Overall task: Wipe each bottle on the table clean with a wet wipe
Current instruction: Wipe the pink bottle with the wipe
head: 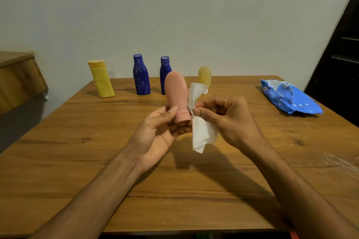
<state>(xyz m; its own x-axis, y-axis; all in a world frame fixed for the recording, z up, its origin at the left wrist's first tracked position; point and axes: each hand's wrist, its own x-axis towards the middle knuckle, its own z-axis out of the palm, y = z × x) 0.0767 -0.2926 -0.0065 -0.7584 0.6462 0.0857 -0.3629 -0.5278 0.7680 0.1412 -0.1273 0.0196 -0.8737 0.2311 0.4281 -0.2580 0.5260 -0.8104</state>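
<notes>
My left hand (159, 132) grips a pink bottle (176, 93) by its cap end, cap down, above the middle of the wooden table (77, 151). Beside the bottle, my right hand (229, 116) pinches a white wet wipe (202, 134), which touches the bottle's right side. Along the table's far edge stand a yellow bottle (101, 78), two blue bottles (141, 74) (165, 70) and a small pale yellow bottle (204, 76), the last partly hidden by the wipe.
A blue wet wipe pack (289, 97) lies torn open at the table's far right. A wooden piece of furniture (17, 79) stands at the left, and dark shelving (340, 54) at the right. A plain wall rises behind the table.
</notes>
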